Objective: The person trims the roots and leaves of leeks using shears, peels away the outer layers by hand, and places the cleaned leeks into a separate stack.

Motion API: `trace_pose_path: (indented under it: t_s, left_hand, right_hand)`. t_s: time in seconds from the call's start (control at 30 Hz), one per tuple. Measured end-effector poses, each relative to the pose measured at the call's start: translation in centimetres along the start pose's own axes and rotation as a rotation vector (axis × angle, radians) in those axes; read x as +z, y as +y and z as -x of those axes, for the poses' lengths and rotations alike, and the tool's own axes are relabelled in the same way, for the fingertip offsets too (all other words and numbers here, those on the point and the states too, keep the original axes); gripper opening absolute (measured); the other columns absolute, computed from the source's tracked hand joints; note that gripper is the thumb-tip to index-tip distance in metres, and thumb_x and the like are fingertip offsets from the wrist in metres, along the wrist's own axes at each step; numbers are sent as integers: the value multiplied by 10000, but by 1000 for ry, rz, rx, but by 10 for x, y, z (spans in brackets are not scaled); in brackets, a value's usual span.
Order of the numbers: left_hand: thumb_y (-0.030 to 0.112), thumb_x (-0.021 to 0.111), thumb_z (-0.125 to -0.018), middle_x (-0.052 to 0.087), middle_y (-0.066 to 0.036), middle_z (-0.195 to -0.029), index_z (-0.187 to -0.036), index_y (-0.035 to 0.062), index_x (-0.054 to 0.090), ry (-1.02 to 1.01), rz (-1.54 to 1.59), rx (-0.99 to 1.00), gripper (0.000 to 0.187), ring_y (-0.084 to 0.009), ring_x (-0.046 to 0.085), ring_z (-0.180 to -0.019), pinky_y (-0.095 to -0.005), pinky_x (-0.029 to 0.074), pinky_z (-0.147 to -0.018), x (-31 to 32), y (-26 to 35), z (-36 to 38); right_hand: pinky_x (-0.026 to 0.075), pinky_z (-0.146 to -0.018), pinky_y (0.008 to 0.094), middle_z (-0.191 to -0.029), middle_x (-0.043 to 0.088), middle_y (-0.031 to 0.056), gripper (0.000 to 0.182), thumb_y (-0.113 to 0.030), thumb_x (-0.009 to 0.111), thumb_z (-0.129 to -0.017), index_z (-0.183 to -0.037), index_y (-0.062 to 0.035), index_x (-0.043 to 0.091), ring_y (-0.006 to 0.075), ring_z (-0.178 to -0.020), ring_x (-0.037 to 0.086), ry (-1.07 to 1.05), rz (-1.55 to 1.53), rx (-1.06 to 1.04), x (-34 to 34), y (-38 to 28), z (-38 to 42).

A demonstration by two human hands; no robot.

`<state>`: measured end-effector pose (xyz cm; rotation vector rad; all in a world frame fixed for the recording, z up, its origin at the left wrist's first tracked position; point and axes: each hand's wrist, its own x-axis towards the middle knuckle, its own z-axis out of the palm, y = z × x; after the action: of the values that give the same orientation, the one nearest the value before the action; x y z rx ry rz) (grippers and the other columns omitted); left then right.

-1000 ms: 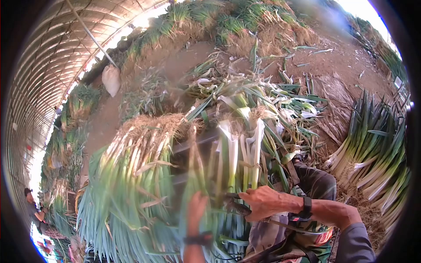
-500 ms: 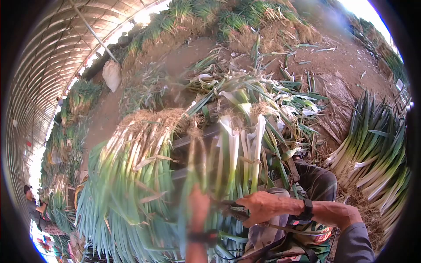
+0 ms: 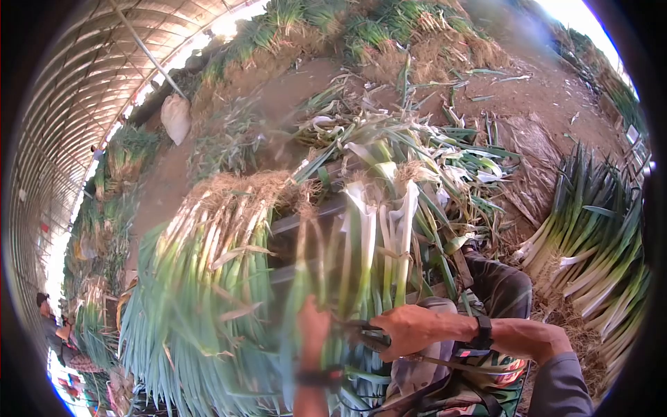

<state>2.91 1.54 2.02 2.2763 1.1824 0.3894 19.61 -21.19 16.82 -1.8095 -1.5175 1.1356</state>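
Observation:
My left hand (image 3: 314, 321) is blurred, low in the middle of the view, over the leaves of the long green onions. A single unpeeled green onion (image 3: 301, 240), roots upward, runs down toward it; its fingers are too smeared to make out. My right hand (image 3: 410, 330), with a dark watch on the wrist, is closed round a dark tool (image 3: 367, 335) that looks like shears and points toward my left hand. Beyond it lie several green onions (image 3: 368, 243) with white peeled stalks. To the left spreads a big pile of unpeeled green onions (image 3: 215, 243), roots away from me.
Stripped leaves (image 3: 451, 160) are heaped past the onions. On the right lies another onion pile (image 3: 597, 229), beside a crumpled sheet (image 3: 528, 153). A white sack (image 3: 176, 119) stands far left, and a person (image 3: 55, 330) is at the left edge. More onion bundles (image 3: 403, 35) line the back.
My right hand and its tool have shifted very slightly left. My left hand stays about where it was. The person at the left edge has moved a little.

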Motion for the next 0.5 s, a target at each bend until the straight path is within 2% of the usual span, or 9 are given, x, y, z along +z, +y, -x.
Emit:
trace_pose_path:
  t_s: [0.23, 0.5]
  left_hand:
    - [144, 819, -754, 744, -162, -874, -1183, 9, 640, -38, 24, -82, 484, -296, 730, -789, -405, 562, -737, -4, 4, -1]
    - [159, 836, -718, 736, -142, -859, -1141, 18, 663, 24, -7, -16, 478, -288, 721, -783, -395, 564, -733, 9, -20, -1]
  right_hand:
    - [550, -736, 493, -906, 694, 214, 543, -360, 785, -694, -1059, 9, 627, 434, -841, 683, -8, 24, -29, -5, -6, -3]
    - [553, -755, 497, -914, 687, 231, 563, -370, 777, -693, -1060, 30, 627, 437, -837, 682, 20, 73, 61, 11, 8, -22]
